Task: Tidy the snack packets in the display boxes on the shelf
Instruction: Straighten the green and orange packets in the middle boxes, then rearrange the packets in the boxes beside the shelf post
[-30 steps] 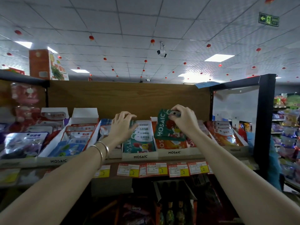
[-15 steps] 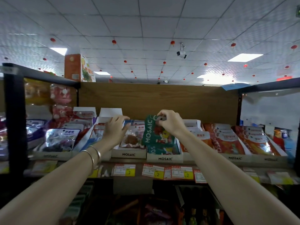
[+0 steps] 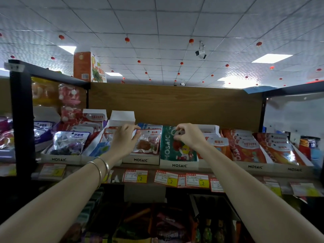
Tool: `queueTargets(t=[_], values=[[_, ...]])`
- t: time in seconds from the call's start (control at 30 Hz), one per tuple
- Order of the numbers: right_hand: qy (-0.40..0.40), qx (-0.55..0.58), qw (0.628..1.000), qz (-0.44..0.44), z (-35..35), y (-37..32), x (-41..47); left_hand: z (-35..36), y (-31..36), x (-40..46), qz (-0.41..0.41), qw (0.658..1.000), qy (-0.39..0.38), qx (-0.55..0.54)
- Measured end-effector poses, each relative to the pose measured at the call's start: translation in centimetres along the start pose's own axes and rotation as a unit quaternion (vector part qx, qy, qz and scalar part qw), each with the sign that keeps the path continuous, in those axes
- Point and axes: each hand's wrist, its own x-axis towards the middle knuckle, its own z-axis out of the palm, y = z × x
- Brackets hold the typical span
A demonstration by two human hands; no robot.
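A row of white MOSAIC display boxes stands on the shelf (image 3: 175, 170). My right hand (image 3: 189, 136) pinches the top edge of a green MOSAIC packet (image 3: 172, 149), which stands upright in its box (image 3: 179, 165). My left hand (image 3: 125, 140) pinches the top left corner of a red-framed packet with a clear window (image 3: 149, 142) in the neighbouring box (image 3: 140, 159). Two bangles circle my left wrist.
Orange packets (image 3: 245, 148) fill the boxes to the right, and a purple plum packet (image 3: 70, 142) lies in the box to the left. A black upright post (image 3: 22, 120) stands at far left. Price tags line the shelf edge. Darker goods sit on the shelf below.
The view has shifted, so the shelf sits further right in frame. My right hand has lowered the green packet upright into its box. My left hand has moved right onto the red-framed packet.
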Motion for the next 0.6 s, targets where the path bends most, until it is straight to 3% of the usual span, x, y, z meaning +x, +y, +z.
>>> queueTargets(t=[0.2, 0.33, 0.47, 0.6], values=[[0.012, -0.117, 0.993, -0.011, 1.8, 0.9, -0.3, -0.7, -1.0, -0.8, -0.007, 1.0, 0.001, 0.023], [0.049, -0.092, 0.994, -0.043, 2.2, 0.2, 0.5, -1.9, -2.5, -1.0, -0.002, 0.999, 0.0, 0.043], [-0.005, -0.059, 0.996, -0.068, 3.5, -2.5, 1.3, -3.7, -3.9, -0.4, 0.007, 0.997, -0.034, 0.067], [-0.074, -0.124, 0.988, -0.058, 5.7, -4.7, 2.9, -5.9, -5.1, 0.7, 0.003, 0.995, -0.059, 0.081]])
